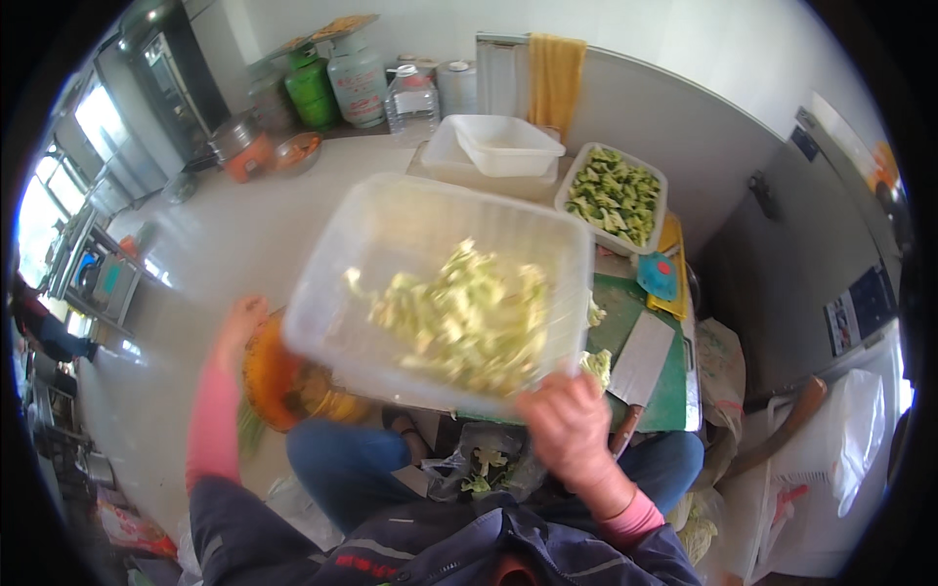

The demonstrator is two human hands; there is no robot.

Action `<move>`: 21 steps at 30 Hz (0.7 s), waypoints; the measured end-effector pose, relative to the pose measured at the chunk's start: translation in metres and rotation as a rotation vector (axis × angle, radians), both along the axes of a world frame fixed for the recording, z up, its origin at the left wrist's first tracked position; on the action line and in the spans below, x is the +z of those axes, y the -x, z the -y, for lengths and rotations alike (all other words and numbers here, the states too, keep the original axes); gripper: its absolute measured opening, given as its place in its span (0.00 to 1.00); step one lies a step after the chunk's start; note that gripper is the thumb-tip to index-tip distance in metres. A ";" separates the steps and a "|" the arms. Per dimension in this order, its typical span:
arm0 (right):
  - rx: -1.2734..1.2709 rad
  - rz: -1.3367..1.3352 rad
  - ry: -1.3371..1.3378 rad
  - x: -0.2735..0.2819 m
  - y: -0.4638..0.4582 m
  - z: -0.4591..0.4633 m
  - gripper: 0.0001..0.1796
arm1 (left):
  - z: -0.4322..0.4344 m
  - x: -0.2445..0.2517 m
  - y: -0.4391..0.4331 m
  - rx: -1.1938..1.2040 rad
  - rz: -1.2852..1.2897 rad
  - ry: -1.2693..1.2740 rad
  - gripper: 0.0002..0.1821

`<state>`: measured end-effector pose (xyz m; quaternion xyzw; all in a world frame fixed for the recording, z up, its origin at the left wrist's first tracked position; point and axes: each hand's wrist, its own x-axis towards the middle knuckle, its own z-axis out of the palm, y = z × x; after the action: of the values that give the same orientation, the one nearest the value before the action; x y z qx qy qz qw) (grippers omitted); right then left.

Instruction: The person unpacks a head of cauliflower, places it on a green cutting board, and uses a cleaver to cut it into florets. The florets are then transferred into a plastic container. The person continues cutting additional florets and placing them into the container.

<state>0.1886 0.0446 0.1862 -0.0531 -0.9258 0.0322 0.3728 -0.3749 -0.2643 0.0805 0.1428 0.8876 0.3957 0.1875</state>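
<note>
My right hand [568, 414] grips the near right rim of a translucent plastic tub [322, 286], which is tilted and blurred. Cut pale green leafy vegetable pieces [469, 322] lie inside it. My left hand [249, 311] is off to the left, above the rim of an orange basin [267, 373]; whether its fingers hold anything is unclear. On the green cutting board [667, 395], right of the tub, rests a cleaver [643, 359] with a wooden handle, beside some vegetable pieces [597, 366].
Behind the board stands a white tub of chopped green vegetables [612, 194]. Empty white tubs [506, 146] are stacked near the wall. A blue object [657, 276] sits on a yellow item [674, 242]. Between my knees is a plastic bag [484, 465] with leaves. Gas cylinders [357, 84] stand behind.
</note>
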 end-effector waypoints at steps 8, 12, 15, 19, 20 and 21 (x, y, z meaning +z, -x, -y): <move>-0.491 -0.122 -0.172 0.006 -0.039 -0.150 0.06 | -0.111 0.018 -0.169 -0.319 -0.412 -0.227 0.17; -0.614 -0.095 -0.188 -0.016 -0.031 -0.235 0.02 | -0.150 0.017 -0.250 -0.540 -0.464 -0.289 0.17; -0.549 -0.075 -0.192 -0.043 -0.014 -0.287 0.01 | -0.170 0.007 -0.296 -0.634 -0.491 -0.325 0.17; -0.546 0.156 -0.112 -0.059 -0.009 -0.303 0.15 | -0.184 -0.002 -0.345 -0.711 -0.582 -0.294 0.19; -0.594 0.142 -0.124 -0.060 -0.014 -0.293 0.20 | -0.185 -0.004 -0.357 -0.728 -0.567 -0.279 0.20; -0.644 0.129 -0.138 -0.057 -0.023 -0.280 0.25 | -0.188 -0.007 -0.368 -0.738 -0.530 -0.260 0.20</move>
<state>0.2111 0.3248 0.1287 -0.3195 -0.8831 -0.1538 0.3072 -0.0067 -0.0763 0.0731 0.5669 0.7380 0.3604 0.0633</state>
